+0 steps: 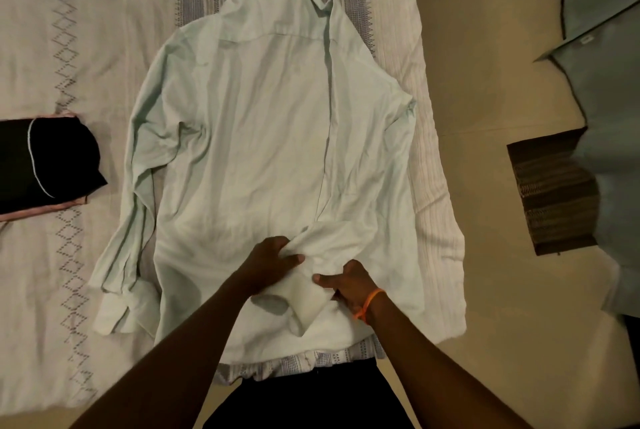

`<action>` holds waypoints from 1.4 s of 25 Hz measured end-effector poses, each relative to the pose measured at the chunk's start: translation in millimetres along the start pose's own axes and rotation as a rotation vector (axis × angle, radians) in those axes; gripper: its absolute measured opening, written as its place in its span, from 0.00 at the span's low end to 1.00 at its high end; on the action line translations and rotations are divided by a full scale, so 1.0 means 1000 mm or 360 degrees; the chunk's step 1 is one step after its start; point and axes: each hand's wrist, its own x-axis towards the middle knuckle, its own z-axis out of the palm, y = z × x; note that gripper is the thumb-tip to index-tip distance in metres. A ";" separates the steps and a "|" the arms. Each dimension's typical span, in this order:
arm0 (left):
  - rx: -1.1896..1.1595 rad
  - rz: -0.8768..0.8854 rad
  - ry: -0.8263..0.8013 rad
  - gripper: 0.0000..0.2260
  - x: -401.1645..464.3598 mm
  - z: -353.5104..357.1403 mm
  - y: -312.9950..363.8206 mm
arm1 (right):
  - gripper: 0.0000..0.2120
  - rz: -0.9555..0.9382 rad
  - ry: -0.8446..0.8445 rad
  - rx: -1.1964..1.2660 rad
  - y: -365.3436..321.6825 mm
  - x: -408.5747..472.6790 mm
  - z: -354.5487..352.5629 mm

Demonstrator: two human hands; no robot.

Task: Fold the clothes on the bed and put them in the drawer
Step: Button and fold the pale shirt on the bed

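Folding is under way: shirt lies face down on bed, left hand and right hand both pinching its folded-over cuff near the hem, and the other sleeve likely needs folding in next.

A: Surface?
B: Bed, tan sheet. A pale patterned cover is spread over its left and middle.
A: On the cover?
B: Pale shirt, flat, collar at the far end. Folded black garment at left, apart from the shirt.
A: Right side?
B: Grey-green cloth and a brown striped piece.
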 end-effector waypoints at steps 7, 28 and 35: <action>0.0674 -0.0110 -0.0269 0.34 0.013 0.000 -0.008 | 0.17 0.0287 0.0218 -0.1472 -0.078 -0.019 -0.024; 0.0408 -0.0049 -0.0120 0.34 0.030 0.002 -0.024 | 0.29 -0.0980 0.1062 -0.2520 -0.416 0.125 -0.066; -0.0112 -0.0147 0.0140 0.12 0.007 0.005 -0.028 | 0.36 -0.1243 0.1283 -0.2246 -0.279 0.122 -0.063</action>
